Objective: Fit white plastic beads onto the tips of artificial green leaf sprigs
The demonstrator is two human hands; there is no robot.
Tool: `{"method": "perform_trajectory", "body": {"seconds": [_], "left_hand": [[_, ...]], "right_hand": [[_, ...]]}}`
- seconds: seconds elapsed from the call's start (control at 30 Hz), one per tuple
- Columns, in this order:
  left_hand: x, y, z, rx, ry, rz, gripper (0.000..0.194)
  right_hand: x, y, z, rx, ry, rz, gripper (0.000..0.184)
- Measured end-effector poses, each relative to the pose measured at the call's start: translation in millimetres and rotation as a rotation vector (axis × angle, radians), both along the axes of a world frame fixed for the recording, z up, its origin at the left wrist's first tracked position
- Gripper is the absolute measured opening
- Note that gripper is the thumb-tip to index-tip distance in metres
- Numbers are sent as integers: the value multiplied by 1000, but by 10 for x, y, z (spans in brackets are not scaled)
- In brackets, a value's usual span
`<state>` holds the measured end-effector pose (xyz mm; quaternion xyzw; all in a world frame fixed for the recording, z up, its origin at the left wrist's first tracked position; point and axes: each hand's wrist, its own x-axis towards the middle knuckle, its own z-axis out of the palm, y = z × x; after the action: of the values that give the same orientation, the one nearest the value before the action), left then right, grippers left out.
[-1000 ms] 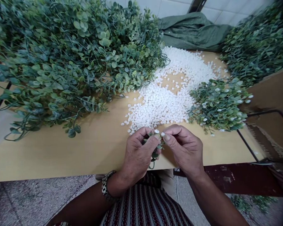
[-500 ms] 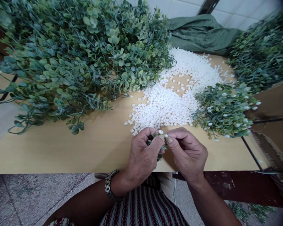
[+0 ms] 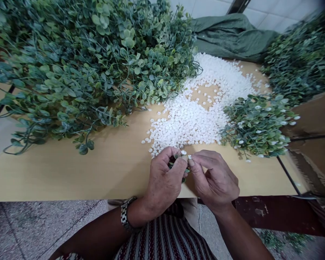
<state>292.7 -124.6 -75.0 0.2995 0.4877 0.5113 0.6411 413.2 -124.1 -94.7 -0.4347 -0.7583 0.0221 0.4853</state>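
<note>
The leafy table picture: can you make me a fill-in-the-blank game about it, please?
1. The right hand pinches a tiny piece coloured ____.
2. The left hand holds a sprig with ____ leaves.
3. The watch is worn on the ____ wrist.
4. In the picture, the small bunch lies on the ____ side of the heaped pieces.

Missing words: white; green; left; right.

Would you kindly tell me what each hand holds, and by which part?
The left hand grips a green leafy sprig, exact spot hidden; the right hand pinches a small white plastic-looking bead, apparently by its edge.
</note>
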Motion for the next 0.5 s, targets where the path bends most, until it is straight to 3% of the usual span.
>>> {"method": "perform_trajectory", "body": {"seconds": [0.23, 0.5], "left_hand": [[-1, 4, 5, 28, 50, -16, 14], [18, 8, 12, 0, 59, 11, 13]], "right_hand": [[12, -8, 0, 8, -38, -6, 20], [16, 5, -38, 95, -43, 43, 36]]}}
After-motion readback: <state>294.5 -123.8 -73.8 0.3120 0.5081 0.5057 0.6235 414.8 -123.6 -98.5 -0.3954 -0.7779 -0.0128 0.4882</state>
